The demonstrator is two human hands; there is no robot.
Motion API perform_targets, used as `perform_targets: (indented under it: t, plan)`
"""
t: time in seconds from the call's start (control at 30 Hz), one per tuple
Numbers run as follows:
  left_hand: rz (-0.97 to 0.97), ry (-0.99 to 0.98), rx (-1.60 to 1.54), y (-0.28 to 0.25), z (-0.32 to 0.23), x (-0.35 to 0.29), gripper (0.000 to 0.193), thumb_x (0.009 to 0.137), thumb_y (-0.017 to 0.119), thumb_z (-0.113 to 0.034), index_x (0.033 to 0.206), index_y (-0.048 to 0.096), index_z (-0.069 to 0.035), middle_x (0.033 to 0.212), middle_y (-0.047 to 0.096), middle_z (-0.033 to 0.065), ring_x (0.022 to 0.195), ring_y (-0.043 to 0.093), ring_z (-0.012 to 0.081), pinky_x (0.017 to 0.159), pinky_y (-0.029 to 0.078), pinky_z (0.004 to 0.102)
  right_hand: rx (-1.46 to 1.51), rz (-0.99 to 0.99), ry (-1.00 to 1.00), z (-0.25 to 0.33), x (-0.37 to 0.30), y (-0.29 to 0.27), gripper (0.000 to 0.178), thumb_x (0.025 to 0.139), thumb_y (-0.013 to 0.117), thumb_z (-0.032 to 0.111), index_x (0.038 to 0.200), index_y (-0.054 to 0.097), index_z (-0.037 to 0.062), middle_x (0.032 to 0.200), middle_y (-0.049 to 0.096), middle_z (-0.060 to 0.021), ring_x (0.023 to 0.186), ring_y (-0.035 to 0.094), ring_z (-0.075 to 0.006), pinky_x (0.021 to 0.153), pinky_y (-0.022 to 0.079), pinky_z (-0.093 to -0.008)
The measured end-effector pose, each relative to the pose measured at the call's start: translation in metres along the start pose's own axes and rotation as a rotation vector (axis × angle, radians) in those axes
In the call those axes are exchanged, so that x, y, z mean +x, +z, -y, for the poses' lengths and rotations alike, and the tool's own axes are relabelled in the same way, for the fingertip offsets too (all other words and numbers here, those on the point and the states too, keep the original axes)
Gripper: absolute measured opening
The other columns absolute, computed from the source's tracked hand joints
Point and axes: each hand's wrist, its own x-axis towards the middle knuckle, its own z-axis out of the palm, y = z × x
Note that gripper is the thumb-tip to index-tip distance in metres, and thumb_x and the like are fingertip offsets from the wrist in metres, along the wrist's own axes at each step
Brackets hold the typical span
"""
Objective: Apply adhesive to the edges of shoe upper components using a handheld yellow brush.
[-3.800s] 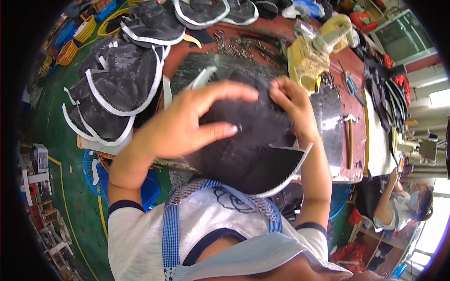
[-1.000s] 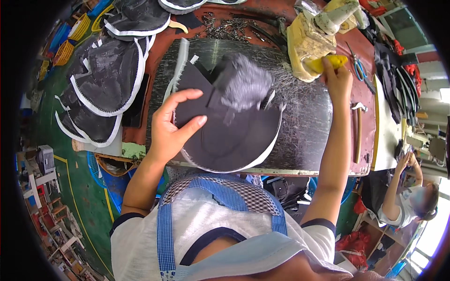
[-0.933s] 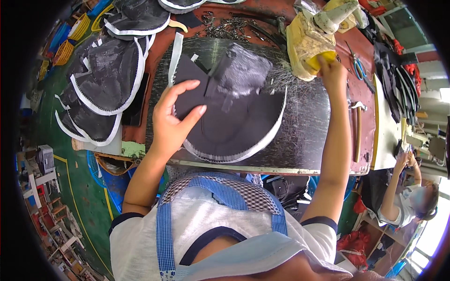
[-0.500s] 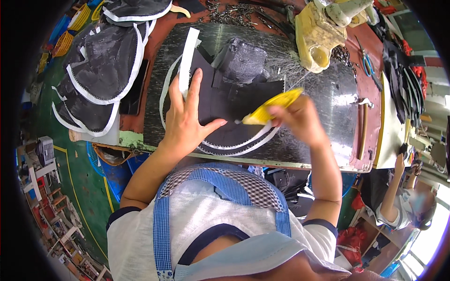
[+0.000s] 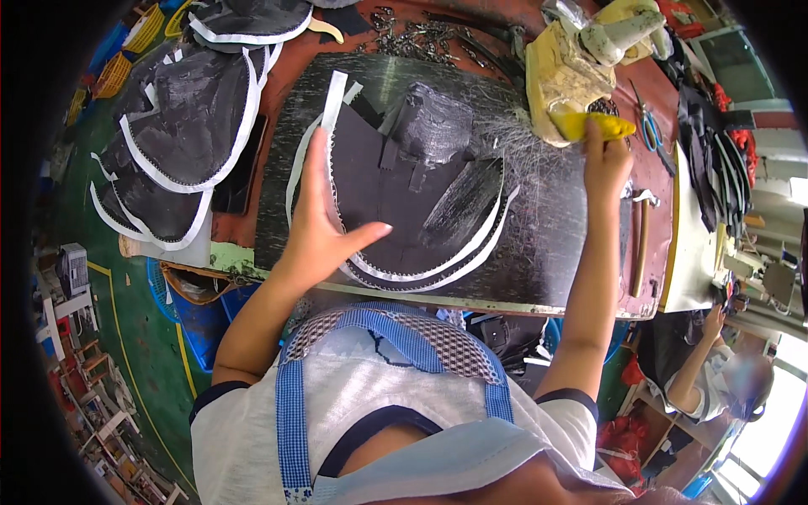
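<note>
A black fabric piece [image 5: 379, 194] with white edging and a zipper-like toothed trim along its curved rim lies on a dark, scratched board [image 5: 555, 261]. My left hand [image 5: 320, 227] is at its left side, thumb and fingers spread wide, holding nothing. A shiny black block-like patch [image 5: 433, 122] sits at the piece's top. Pale wet-looking streaks show on the piece's right part. My right hand [image 5: 608, 164] grips a yellow brush [image 5: 610, 127] at the mouth of a yellowish, crusted pot [image 5: 568, 84]; the brush's tip is hidden there.
Similar white-edged black pieces [image 5: 189, 118] are stacked at the left. Blue-handled scissors [image 5: 648, 126] and a hammer [image 5: 641, 244] lie at the right. Small metal parts [image 5: 421, 38] are scattered at the back. Another person [image 5: 715, 379] works at the far right.
My right hand has moved up and right with the brush, from the black piece to the pot. Pale streaks now show on the piece's right part. My left hand has shifted slightly left.
</note>
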Motion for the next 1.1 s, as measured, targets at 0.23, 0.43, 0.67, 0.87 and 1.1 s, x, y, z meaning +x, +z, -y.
perform_targets:
  t: [0.23,0.43,0.67,0.87,1.1]
  plan:
    - [0.027,-0.465,-0.428,-0.044,0.020,0.002,0.027,0.098,0.054,-0.016,0.117,0.058,0.003,0.103,0.066,0.0046,0.091,0.062,0.0093,0.082,0.052,0.0269,-0.224,0.266,0.097,-0.049,0.049,0.007,0.038,0.091,0.063,0.033,0.077,0.064,-0.0023,0.063,0.064,-0.0154,0.055,0.061,-0.0245,0.052,0.045,-0.0363]
    - [0.064,-0.509,-0.442,-0.045,0.026,0.005,0.024,0.098,0.054,-0.016,0.113,0.060,0.002,0.101,0.066,0.0043,0.090,0.062,0.0092,0.081,0.053,0.0267,0.665,0.439,0.539,-0.031,0.026,-0.006,0.028,0.094,0.062,0.027,0.087,0.064,-0.0005,0.066,0.064,-0.0057,0.052,0.058,-0.0099,0.045,0.043,-0.0237]
    - [0.111,-0.528,-0.437,-0.043,0.025,0.007,0.027,0.097,0.053,-0.009,0.123,0.055,0.000,0.103,0.066,0.0041,0.089,0.062,0.0085,0.078,0.052,0.0253,0.737,1.204,0.153,0.127,-0.048,0.033,0.017,0.089,0.065,0.005,0.102,0.066,-0.0058,0.078,0.068,-0.0095,0.067,0.065,-0.0118,0.062,0.053,-0.0238]
    - [0.112,-0.455,-0.182,-0.034,0.026,0.009,0.021,0.097,0.052,-0.007,0.117,0.057,-0.002,0.096,0.065,-0.0014,0.081,0.057,0.0027,0.072,0.049,0.0216,0.471,0.635,-0.571,0.155,-0.035,0.074,0.017,0.081,0.065,-0.001,0.097,0.069,0.0030,0.092,0.068,-0.0133,0.078,0.066,-0.0298,0.069,0.053,-0.0349]
    - [0.029,-0.145,0.216,-0.027,0.036,0.014,0.010,0.095,0.049,-0.003,0.101,0.043,0.001,0.077,0.060,0.0167,0.071,0.062,0.0240,0.065,0.046,0.0365,0.450,1.342,-0.355,0.142,-0.051,0.015,0.019,0.078,0.071,0.000,0.097,0.070,0.0015,0.089,0.069,-0.0105,0.083,0.067,-0.0250,0.073,0.052,-0.0325]
